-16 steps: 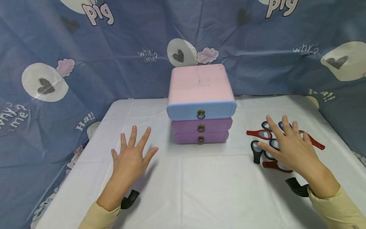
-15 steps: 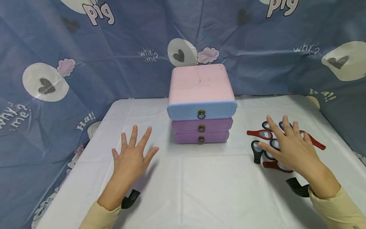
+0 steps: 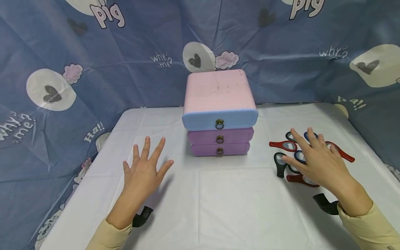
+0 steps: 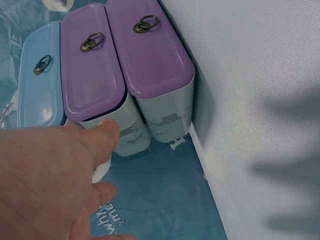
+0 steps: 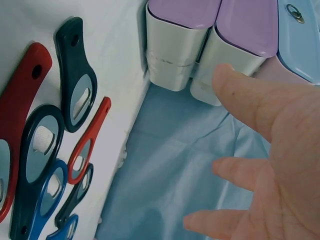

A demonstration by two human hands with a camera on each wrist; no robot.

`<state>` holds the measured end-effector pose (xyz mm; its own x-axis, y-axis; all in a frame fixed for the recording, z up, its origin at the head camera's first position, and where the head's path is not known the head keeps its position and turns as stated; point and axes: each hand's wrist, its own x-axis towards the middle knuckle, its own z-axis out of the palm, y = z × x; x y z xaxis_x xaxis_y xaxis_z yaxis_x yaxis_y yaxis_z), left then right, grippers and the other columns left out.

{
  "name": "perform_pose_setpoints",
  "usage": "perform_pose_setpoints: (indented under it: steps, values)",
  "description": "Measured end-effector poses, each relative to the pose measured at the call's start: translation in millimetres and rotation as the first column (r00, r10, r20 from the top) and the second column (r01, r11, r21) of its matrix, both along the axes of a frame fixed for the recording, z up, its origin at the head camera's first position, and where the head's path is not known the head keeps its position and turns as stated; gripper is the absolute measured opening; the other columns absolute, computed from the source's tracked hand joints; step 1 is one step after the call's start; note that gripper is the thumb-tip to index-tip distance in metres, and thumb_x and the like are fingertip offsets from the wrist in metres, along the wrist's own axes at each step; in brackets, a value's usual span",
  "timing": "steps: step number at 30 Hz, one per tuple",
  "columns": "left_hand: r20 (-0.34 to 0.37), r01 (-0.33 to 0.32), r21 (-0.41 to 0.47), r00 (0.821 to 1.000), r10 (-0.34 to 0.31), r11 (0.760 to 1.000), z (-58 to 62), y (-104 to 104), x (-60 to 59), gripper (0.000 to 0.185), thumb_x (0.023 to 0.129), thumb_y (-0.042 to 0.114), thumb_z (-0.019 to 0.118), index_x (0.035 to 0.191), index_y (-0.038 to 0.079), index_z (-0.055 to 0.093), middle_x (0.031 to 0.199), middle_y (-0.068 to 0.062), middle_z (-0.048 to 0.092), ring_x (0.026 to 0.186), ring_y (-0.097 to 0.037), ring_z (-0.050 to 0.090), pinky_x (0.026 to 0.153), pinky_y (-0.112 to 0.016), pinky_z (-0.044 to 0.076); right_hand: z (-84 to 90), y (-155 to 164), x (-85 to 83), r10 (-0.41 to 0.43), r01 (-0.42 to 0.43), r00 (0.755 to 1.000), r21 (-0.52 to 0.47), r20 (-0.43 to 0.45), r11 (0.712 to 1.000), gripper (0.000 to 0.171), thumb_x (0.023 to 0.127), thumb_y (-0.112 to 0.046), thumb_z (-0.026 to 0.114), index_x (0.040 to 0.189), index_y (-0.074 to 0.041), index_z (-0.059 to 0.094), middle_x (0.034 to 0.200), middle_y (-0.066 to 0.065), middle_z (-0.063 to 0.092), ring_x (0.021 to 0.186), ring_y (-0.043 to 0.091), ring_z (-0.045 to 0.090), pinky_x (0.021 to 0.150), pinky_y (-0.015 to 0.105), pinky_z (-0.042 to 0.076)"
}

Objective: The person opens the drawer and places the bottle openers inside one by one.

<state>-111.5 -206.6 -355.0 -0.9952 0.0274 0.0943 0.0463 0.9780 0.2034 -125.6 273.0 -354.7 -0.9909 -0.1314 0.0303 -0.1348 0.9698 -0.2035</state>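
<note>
Your left hand is flat, fingers spread, holding nothing, on the white-clothed bench. Right hand likewise, over approx 7 plastic bottle openers, right of the 3-drawer pastel plastic box.

Barely any change
Our right hand has crept slightly forward over the openers.

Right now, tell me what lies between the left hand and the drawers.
Nothing: in the head view only bare white tablecloth separates the left hand from the drawers.
</note>
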Motion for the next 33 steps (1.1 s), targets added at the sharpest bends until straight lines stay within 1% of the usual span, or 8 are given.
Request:
perform_pose_setpoints:
  steps: [4, 8, 10, 13, 18, 23, 29, 33]
  values:
    - [-0.023, 0.021, 0.007, 1.000, -0.021, 1.000, 2.8, -1.2, -0.9, 0.075, 0.109, 0.056, 0.057, 0.172, 0.038, 0.021, 0.178, -0.024, 0.017, 0.158, -0.063, 0.021, 0.109, -0.092, 0.027, 2.2, -2.5, 2.1, 0.017, -0.017, 0.999, -0.015, -0.032, 1.000, 0.094, 0.101, -0.065, 0.066, 0.170, -0.014, 0.028, 0.165, 0.045, 0.026, 0.145, 0.070, 0.033, 0.105, 0.087, 0.033]
    - [-0.083, 0.070, 0.029, 0.994, -0.068, 0.997, 6.5, -4.9, -4.8, 0.072, 0.110, 0.050, 0.058, 0.172, 0.033, 0.025, 0.173, -0.030, 0.027, 0.151, -0.062, 0.037, 0.099, -0.084, 0.045, 7.6, -8.1, 5.3, 0.015, -0.017, 0.999, -0.062, -0.042, 0.998, 0.090, 0.100, -0.064, 0.067, 0.168, -0.016, 0.034, 0.163, 0.039, 0.037, 0.140, 0.062, 0.046, 0.091, 0.078, 0.047]
    - [-0.102, 0.098, 0.065, 0.991, -0.091, 0.993, 9.5, -7.9, -8.8, 0.071, 0.111, 0.046, 0.059, 0.172, 0.033, 0.025, 0.171, -0.031, 0.031, 0.143, -0.062, 0.047, 0.092, -0.081, 0.050, 11.2, -12.1, 7.3, 0.016, -0.020, 0.999, -0.088, -0.045, 0.996, 0.086, 0.101, -0.063, 0.067, 0.167, -0.017, 0.038, 0.161, 0.034, 0.044, 0.135, 0.058, 0.054, 0.084, 0.071, 0.051]
    - [-0.113, 0.154, 0.179, 0.984, -0.135, 0.972, 14.4, -13.2, -19.7, 0.068, 0.113, 0.041, 0.057, 0.172, 0.030, 0.026, 0.169, -0.028, 0.037, 0.140, -0.058, 0.053, 0.095, -0.079, 0.051, 15.8, -20.4, 10.9, 0.039, -0.044, 0.998, -0.104, -0.055, 0.994, 0.077, 0.102, -0.060, 0.068, 0.163, -0.018, 0.045, 0.153, 0.029, 0.055, 0.123, 0.047, 0.066, 0.074, 0.060, 0.056]
    - [-0.081, 0.226, 0.439, 0.974, -0.212, 0.870, 24.0, -19.2, -47.9, 0.062, 0.115, 0.040, 0.051, 0.171, 0.029, 0.028, 0.169, -0.020, 0.044, 0.144, -0.049, 0.055, 0.111, -0.069, 0.050, 17.7, -38.9, 18.7, 0.100, -0.106, 0.993, -0.129, -0.055, 0.986, 0.063, 0.103, -0.056, 0.068, 0.156, -0.024, 0.055, 0.148, 0.022, 0.064, 0.115, 0.040, 0.072, 0.057, 0.044, 0.052]
    - [-0.017, 0.174, 0.654, 0.976, -0.215, 0.736, 33.8, -16.8, -74.0, 0.059, 0.115, 0.048, 0.046, 0.170, 0.040, 0.025, 0.168, -0.018, 0.045, 0.148, -0.044, 0.053, 0.108, -0.066, 0.054, 16.5, -55.3, 21.6, 0.168, -0.183, 0.980, -0.139, -0.108, 0.973, 0.058, 0.103, -0.049, 0.072, 0.153, -0.021, 0.060, 0.145, 0.018, 0.068, 0.114, 0.040, 0.074, 0.055, 0.036, 0.049]
    - [0.028, 0.103, 0.829, 0.974, -0.224, 0.550, 39.3, -1.9, -101.0, 0.060, 0.116, 0.045, 0.046, 0.170, 0.036, 0.023, 0.168, -0.020, 0.040, 0.153, -0.042, 0.047, 0.110, -0.069, 0.051, 14.9, -67.9, 20.6, 0.203, -0.219, 0.970, -0.116, -0.138, 0.969, 0.055, 0.103, -0.048, 0.072, 0.151, -0.023, 0.062, 0.142, 0.016, 0.070, 0.117, 0.034, 0.074, 0.068, 0.050, 0.056]
    - [0.065, 0.078, 0.869, 0.961, -0.270, 0.489, 40.5, 6.8, -114.6, 0.061, 0.115, 0.046, 0.046, 0.170, 0.037, 0.022, 0.170, -0.019, 0.036, 0.155, -0.044, 0.043, 0.111, -0.071, 0.048, 14.3, -73.4, 20.1, 0.211, -0.224, 0.970, -0.115, -0.117, 0.968, 0.055, 0.103, -0.049, 0.072, 0.151, -0.024, 0.062, 0.145, 0.017, 0.069, 0.126, 0.040, 0.070, 0.080, 0.065, 0.058]
